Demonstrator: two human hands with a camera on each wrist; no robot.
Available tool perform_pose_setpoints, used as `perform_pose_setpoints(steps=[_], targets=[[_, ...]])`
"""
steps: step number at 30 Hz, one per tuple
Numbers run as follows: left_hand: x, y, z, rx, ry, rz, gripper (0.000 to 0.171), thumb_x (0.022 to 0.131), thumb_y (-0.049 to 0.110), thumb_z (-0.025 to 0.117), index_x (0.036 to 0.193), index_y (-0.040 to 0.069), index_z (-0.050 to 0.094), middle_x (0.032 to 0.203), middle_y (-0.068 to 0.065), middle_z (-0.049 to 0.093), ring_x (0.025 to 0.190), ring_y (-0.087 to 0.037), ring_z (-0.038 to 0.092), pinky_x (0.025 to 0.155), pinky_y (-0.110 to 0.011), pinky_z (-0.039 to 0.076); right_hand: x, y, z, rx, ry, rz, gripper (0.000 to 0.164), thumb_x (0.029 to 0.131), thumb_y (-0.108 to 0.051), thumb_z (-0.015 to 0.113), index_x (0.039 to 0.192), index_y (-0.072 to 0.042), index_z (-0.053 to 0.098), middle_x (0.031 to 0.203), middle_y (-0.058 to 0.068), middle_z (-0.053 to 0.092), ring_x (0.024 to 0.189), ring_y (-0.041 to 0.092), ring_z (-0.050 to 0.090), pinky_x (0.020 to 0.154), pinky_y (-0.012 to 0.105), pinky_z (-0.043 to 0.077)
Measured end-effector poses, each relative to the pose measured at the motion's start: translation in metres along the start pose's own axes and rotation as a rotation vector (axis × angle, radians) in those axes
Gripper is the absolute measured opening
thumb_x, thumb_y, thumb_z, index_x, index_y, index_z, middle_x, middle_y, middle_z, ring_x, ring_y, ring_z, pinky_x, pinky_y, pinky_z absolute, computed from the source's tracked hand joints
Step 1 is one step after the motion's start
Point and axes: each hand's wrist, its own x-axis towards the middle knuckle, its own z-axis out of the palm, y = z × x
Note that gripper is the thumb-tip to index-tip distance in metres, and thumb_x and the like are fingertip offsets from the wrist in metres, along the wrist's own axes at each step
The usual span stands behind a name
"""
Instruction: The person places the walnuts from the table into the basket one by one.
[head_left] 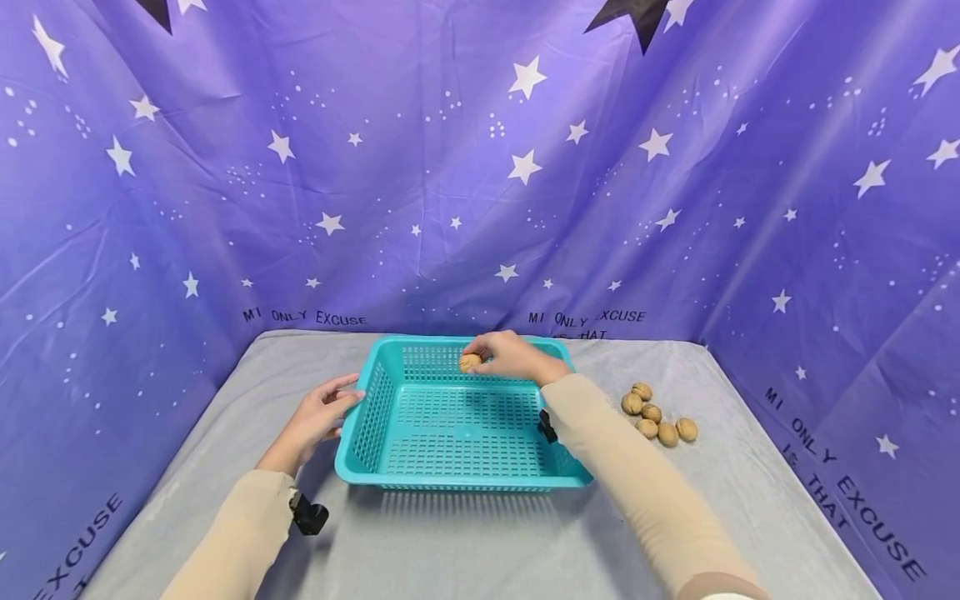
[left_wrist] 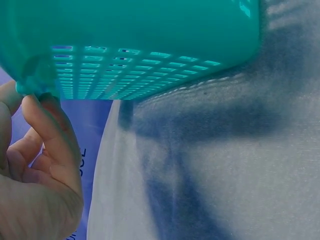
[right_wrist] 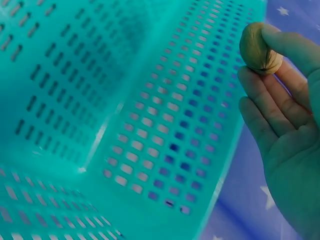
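A turquoise plastic basket (head_left: 465,481) with slotted walls and floor is on the grey cloth. My left hand (head_left: 313,419) grips its left rim, thumb and fingertips pinching the edge, as the left wrist view shows from below the rim (left_wrist: 25,89). Over the far part of the basket, my right hand (head_left: 517,357) pinches a walnut (head_left: 469,363) between thumb and fingers. In the right wrist view that walnut (right_wrist: 259,49) is held above the perforated far wall (right_wrist: 165,115), its other fingers spread apart below it. No walnut shows on the basket's floor.
Several loose walnuts (head_left: 651,413) lie grouped on the grey cloth (head_left: 442,550), right of the basket and beyond the right forearm. A purple curtain (head_left: 420,167) with white stars stands behind the table and along both sides.
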Motion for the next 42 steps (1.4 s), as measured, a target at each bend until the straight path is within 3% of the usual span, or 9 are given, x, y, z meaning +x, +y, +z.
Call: perform_pose_setpoints(steps=[15, 21, 25, 29, 33, 39, 42], targets=[[-0.001, 0.000, -0.001, -0.009, 0.001, 0.000, 0.064, 0.098, 0.034, 0.068, 0.152, 0.011, 0.044, 0.121, -0.011, 0.063, 0.082, -0.010, 0.064, 0.066, -0.028, 0.055, 0.022, -0.002, 0.057, 0.011, -0.103, 0.031, 0.029, 0.096, -0.018, 0.071, 0.123, -0.010, 0.068, 0.107, -0.001, 0.067, 0.096, 0.012, 0.063, 0.082, 0.028, 0.052], [-0.001, 0.000, -0.002, -0.016, -0.011, 0.012, 0.065, 0.098, 0.034, 0.067, 0.153, 0.010, 0.041, 0.122, -0.013, 0.062, 0.084, -0.012, 0.065, 0.070, -0.031, 0.057, 0.026, -0.003, 0.070, 0.062, -0.100, 0.078, 0.033, 0.095, -0.019, 0.073, 0.125, -0.010, 0.068, 0.112, 0.001, 0.068, 0.105, 0.017, 0.064, 0.092, 0.035, 0.051], [-0.001, 0.000, -0.002, -0.031, -0.018, 0.014, 0.065, 0.099, 0.033, 0.067, 0.153, 0.009, 0.041, 0.123, -0.014, 0.062, 0.084, -0.012, 0.065, 0.071, -0.032, 0.057, 0.028, 0.001, 0.078, 0.074, -0.082, 0.108, 0.034, 0.094, -0.023, 0.075, 0.126, -0.013, 0.068, 0.110, -0.002, 0.068, 0.104, 0.014, 0.064, 0.091, 0.033, 0.051], [-0.001, 0.000, -0.001, -0.034, -0.017, 0.014, 0.064, 0.099, 0.032, 0.067, 0.153, 0.009, 0.041, 0.123, -0.014, 0.062, 0.084, -0.012, 0.066, 0.072, -0.033, 0.058, 0.029, 0.006, 0.082, 0.066, -0.063, 0.106, 0.035, 0.093, -0.026, 0.076, 0.125, -0.013, 0.069, 0.109, -0.002, 0.068, 0.100, 0.013, 0.064, 0.084, 0.029, 0.053], [-0.001, 0.000, -0.001, -0.023, -0.020, 0.016, 0.066, 0.099, 0.033, 0.067, 0.154, 0.009, 0.040, 0.123, -0.013, 0.062, 0.085, -0.013, 0.065, 0.071, -0.033, 0.058, 0.028, 0.006, 0.081, 0.063, -0.060, 0.114, 0.040, 0.091, -0.030, 0.077, 0.127, -0.013, 0.068, 0.111, -0.001, 0.068, 0.103, 0.013, 0.064, 0.086, 0.029, 0.052], [-0.001, 0.000, -0.001, -0.009, -0.011, 0.009, 0.064, 0.099, 0.033, 0.066, 0.153, 0.010, 0.041, 0.123, -0.014, 0.061, 0.084, -0.012, 0.064, 0.069, -0.030, 0.056, 0.025, 0.002, 0.074, 0.091, -0.084, 0.121, 0.049, 0.091, -0.033, 0.077, 0.132, -0.010, 0.065, 0.123, 0.004, 0.067, 0.113, 0.018, 0.062, 0.094, 0.035, 0.051], [-0.002, 0.000, -0.001, -0.006, -0.006, 0.006, 0.064, 0.099, 0.033, 0.067, 0.152, 0.010, 0.042, 0.124, -0.014, 0.061, 0.085, -0.012, 0.065, 0.069, -0.030, 0.056, 0.024, -0.002, 0.069, 0.113, -0.101, 0.110, 0.049, 0.093, -0.030, 0.075, 0.135, -0.008, 0.063, 0.129, 0.007, 0.065, 0.117, 0.021, 0.061, 0.104, 0.042, 0.044]])
